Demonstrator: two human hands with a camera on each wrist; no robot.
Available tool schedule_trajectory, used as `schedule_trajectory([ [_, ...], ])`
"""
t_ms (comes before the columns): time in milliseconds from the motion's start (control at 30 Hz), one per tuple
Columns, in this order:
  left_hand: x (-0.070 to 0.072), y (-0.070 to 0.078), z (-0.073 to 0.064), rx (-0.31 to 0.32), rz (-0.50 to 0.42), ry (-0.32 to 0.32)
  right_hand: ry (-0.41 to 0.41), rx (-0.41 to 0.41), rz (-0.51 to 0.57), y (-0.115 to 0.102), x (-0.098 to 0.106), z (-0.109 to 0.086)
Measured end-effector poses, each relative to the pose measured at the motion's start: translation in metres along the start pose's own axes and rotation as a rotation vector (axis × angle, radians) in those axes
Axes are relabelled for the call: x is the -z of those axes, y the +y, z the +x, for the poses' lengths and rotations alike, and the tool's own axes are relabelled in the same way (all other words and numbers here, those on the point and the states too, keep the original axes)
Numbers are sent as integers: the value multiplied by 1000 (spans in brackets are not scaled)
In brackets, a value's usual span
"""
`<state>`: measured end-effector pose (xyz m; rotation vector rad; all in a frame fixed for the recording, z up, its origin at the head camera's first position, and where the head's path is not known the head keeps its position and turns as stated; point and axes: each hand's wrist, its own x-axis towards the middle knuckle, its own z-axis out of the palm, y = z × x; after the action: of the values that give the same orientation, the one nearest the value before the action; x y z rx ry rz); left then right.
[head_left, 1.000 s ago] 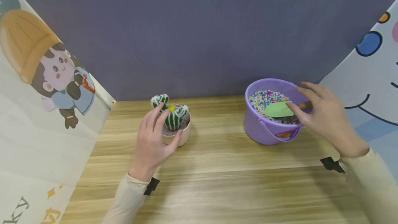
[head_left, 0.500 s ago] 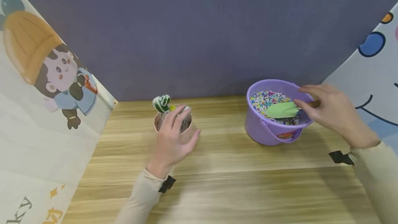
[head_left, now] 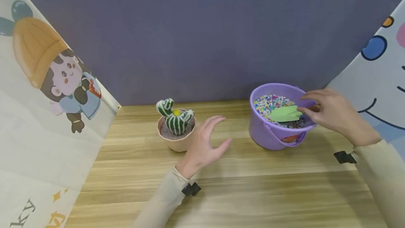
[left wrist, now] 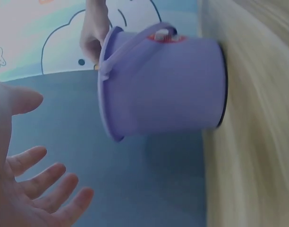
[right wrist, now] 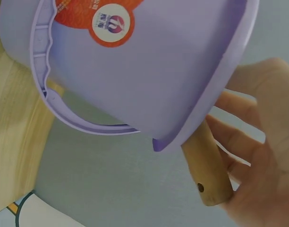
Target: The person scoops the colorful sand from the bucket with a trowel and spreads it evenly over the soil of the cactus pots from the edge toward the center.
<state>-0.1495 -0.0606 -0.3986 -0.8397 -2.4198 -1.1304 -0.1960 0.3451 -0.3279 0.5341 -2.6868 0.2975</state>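
My left hand [head_left: 202, 147] is spread with its fingers relaxed, holding nothing, just right of a pot [head_left: 177, 145] with a green-and-white knitted cactus [head_left: 175, 124] that has a yellow bloom. In the left wrist view its fingers point toward the purple bucket [left wrist: 158, 90]. My right hand [head_left: 333, 115] holds a small hand trowel at the bucket's right rim. The trowel's light green blade [head_left: 284, 114] lies over the colourful beads [head_left: 272, 101] inside. Its wooden handle [right wrist: 207, 165] juts out past the rim, with my fingers along it in the right wrist view.
Pot and bucket both stand on a wood-grain tabletop [head_left: 227, 192] close to a dark back wall [head_left: 202, 38]. Side panels with cartoon prints flank the table. The bucket's carrying handle [head_left: 284, 143] hangs down at its front.
My left hand has swept right, past the cactus pot toward the bucket, uncovering the cactus. My right hand has closed in on the trowel's handle; the trowel has shifted little.
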Motion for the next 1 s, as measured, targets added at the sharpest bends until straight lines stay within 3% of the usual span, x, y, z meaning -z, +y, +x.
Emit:
schedule_trajectory([
  [133,-12,0,7,107,-112,-48,-63,-26,-11,-2,0,2],
  [267,-25,1,14,159,-174,-76,-129,-45,-29,-2,1,5],
  [567,-51,6,36,206,-207,-120,-298,-114,-86,0,6,9],
  [1000,-81,10,56,241,-195,-160,-382,-134,-114,7,9,11],
])
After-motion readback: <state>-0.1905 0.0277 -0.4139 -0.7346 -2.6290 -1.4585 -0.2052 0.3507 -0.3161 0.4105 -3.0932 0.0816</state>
